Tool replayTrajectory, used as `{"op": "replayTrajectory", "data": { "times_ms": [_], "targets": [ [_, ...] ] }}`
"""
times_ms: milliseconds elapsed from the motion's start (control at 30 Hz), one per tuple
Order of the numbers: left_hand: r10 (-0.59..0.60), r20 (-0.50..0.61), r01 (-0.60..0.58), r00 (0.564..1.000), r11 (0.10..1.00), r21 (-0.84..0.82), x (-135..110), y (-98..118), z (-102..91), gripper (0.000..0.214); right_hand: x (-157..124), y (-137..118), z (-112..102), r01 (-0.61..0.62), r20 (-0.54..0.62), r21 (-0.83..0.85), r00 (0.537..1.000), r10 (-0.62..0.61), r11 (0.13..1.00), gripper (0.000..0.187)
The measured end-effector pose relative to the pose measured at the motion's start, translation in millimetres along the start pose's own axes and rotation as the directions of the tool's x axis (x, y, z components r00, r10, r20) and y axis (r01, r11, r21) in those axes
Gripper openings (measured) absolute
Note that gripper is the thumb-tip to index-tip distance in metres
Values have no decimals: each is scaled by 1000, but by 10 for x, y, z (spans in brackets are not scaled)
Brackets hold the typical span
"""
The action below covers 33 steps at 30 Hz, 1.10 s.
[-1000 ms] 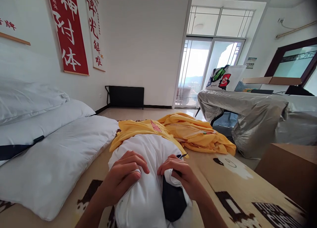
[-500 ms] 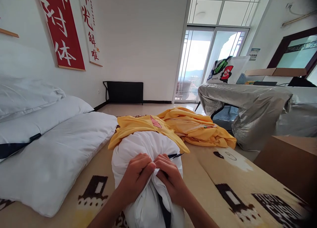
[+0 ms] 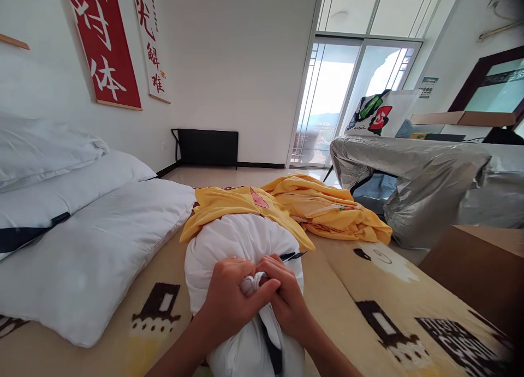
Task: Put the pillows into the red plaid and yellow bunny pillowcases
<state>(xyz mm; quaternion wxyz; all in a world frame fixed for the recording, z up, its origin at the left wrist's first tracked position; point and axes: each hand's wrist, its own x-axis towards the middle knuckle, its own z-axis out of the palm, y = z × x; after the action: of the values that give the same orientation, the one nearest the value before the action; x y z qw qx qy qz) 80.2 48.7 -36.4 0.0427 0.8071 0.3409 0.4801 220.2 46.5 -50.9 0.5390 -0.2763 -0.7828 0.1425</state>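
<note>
A white pillow (image 3: pixel 233 246) lies lengthwise in front of me on a patterned bedspread (image 3: pixel 368 311), its far end partly inside a yellow pillowcase (image 3: pixel 229 205). My left hand (image 3: pixel 233 300) and my right hand (image 3: pixel 286 300) are pressed together on the pillow's near end. Both are closed, bunching the white fabric between their fingers. A dark strip of the pillow shows just below the hands.
Three white pillows (image 3: pixel 82 240) are stacked along the left by the wall. A crumpled yellow cloth (image 3: pixel 327 208) lies beyond the pillow. A silver-covered table (image 3: pixel 409 169) stands at the right, a brown cardboard box (image 3: pixel 478 268) in front of it.
My hands have come together from apart and gathered the pillow's near end into a tight bunch. The view has tilted slightly downward.
</note>
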Motion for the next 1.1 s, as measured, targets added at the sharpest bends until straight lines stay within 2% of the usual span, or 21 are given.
{"op": "replayTrajectory", "data": {
  "times_ms": [167, 333, 433, 500, 533, 600, 700, 800, 867, 933, 1000, 1067, 1100],
  "targets": [
    [-12, 81, 16, 997, 998, -53, 3, -12, -35, 39, -5, 9, 14, -20, 16, -27, 1000, 20, 999, 29],
    [-16, 86, 25, 996, 994, -106, 3, -16, -62, 37, 20, 13, 2, 5, 5, -99, 1000, -4, 995, 26],
    [-92, 97, 104, 991, 987, -124, 40, -45, -96, 38, 30, -67, -96, 47, -61, -203, 996, -60, 978, 12],
    [-169, 98, 183, 981, 971, -157, 80, -93, -141, 40, 18, -189, -181, 93, -118, -322, 983, -138, 942, 20],
    [-207, 97, 222, 974, 958, -184, 102, -127, -174, 41, 5, -267, -212, 122, -120, -367, 977, -177, 922, 23],
    [-277, 86, 289, 957, 925, -245, 147, -205, -258, 43, -35, -428, -217, 216, -30, -373, 969, -244, 902, 22],
    [-361, 57, 361, 931, 884, -296, 193, -330, -411, 44, -139, -588, -45, 371, 139, -367, 929, -344, 853, 16],
    [-417, 36, 407, 908, 862, -301, 197, -423, -528, 44, -291, -585, 254, 404, 109, -584, 899, -424, 704, 32],
    [-432, 12, 415, 902, 857, -305, 183, -450, -555, 43, -398, -520, 442, 357, 75, -700, 898, -433, 618, 38],
    [-432, -23, 406, 902, 864, -299, 167, -447, -544, 43, -487, -440, 597, 281, 44, -765, 921, -388, 580, 39],
    [-418, -60, 390, 906, 883, -260, 159, -422, -517, 43, -542, -362, 729, 155, -68, -797, 937, -342, 584, 42],
    [-399, -97, 373, 912, 905, -206, 159, -391, -498, 42, -561, -298, 845, 55, -191, -794, 923, -334, 605, 43],
    [-393, -114, 368, 913, 910, -192, 160, -378, -497, 42, -563, -274, 896, 42, -212, -793, 916, -340, 608, 43]
  ]
}}
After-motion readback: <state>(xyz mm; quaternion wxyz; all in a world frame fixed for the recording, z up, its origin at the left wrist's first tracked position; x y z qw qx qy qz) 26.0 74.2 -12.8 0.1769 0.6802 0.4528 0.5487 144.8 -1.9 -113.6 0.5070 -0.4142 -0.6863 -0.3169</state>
